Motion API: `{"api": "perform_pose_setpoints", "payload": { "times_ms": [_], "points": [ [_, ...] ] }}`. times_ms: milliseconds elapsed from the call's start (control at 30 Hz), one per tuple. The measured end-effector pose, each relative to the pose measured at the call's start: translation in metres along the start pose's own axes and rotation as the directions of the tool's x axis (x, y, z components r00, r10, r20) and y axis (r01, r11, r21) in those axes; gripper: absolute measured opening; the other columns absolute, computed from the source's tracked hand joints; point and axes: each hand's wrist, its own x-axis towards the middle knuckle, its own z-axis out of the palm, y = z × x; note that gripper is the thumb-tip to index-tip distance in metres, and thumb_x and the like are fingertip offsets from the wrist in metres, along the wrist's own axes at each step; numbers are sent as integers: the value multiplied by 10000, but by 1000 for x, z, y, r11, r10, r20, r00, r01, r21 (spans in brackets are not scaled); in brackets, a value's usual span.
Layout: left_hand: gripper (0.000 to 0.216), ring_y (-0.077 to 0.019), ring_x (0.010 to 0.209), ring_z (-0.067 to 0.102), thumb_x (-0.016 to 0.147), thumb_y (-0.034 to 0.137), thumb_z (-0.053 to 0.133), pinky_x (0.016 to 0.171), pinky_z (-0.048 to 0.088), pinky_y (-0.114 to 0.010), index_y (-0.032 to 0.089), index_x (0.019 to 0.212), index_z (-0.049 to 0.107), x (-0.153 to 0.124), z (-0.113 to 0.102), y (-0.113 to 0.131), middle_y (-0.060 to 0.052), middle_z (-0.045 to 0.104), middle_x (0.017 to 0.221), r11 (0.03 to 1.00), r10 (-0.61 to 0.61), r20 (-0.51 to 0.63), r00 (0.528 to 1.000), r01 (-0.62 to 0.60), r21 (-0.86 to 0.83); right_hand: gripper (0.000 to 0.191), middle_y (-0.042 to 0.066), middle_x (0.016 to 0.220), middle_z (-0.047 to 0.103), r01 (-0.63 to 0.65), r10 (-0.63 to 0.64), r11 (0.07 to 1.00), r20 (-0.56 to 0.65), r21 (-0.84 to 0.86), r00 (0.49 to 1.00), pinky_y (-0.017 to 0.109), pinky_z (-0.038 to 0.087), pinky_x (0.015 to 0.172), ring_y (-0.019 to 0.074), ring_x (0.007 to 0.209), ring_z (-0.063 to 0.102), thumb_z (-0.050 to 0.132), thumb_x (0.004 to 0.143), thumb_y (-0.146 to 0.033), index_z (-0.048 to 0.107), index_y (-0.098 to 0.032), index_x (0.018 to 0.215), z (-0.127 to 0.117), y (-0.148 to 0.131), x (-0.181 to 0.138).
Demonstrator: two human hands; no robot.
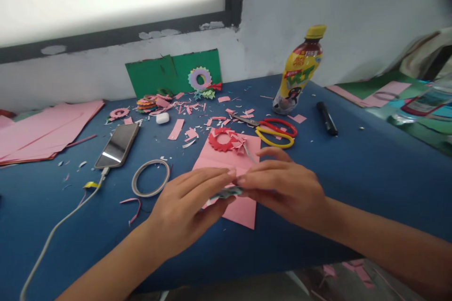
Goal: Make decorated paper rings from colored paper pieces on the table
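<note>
Between the fingers of my left hand (187,202) and my right hand (287,188) is a small folded-paper piece (226,192), pale blue-green with jagged edges. Both hands pinch it, and the fingers cover most of it. Just below the hands lies a pink paper sheet (243,211) on the table. A red and pink toothed paper ring (216,140) rests on the sheet's far part, beyond my fingertips. Scissors (275,136) with red and yellow handles lie past my right hand. A roll of tape (151,178) sits left of my left hand.
A phone (117,146) with a white cable and pink sheets (52,127) lie at left. A tilted-looking drink bottle (300,70) and black marker (326,118) are at right. Paper scraps, an earbud case (162,118) and green boards (151,75) are toward the wall.
</note>
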Motion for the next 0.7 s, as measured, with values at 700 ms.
{"api": "perform_pose_setpoints", "payload": {
  "times_ms": [700],
  "points": [
    [186,-88,757,653,858,106,501,905,472,-283,247,869,622,-11,-7,15,83,719,780,974,154,17,988,-155,168,279,-141,825,702,-76,74,956,-20,-285,997,323,303,983,80,773,647,493,890,-202,587,-451,973,-7,-40,-21]
  ]
}}
